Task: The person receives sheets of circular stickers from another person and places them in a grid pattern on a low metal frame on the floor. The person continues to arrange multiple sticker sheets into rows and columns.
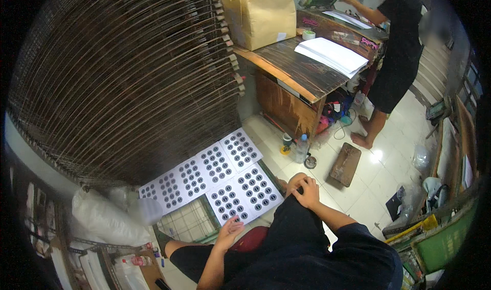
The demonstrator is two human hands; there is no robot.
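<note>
Just in front of my body, my left hand (230, 232) is raised near the lower edge of a white sheet (228, 202) printed with rows of round black marks. Its fingers look loosely apart, and nothing shows in them. My right hand (306, 191) rests over my bent knee with its fingers spread and no object visible in it. Beside the nearest sheet lies a similar printed sheet (260, 188). Further printed sheets (192, 177) lie in a row behind, at the foot of a wire rack (133, 80). A green-edged wire-mesh frame (190, 221) shows beneath them.
Ahead, a wooden table (279, 67) bears wrapped brown packages (263, 18) and a white paper stack (332, 54). A co-worker in black (401, 44) stands at its right, handling a green frame. A bottle (302, 149) and low wooden stool (345, 164) stand on the tiles.
</note>
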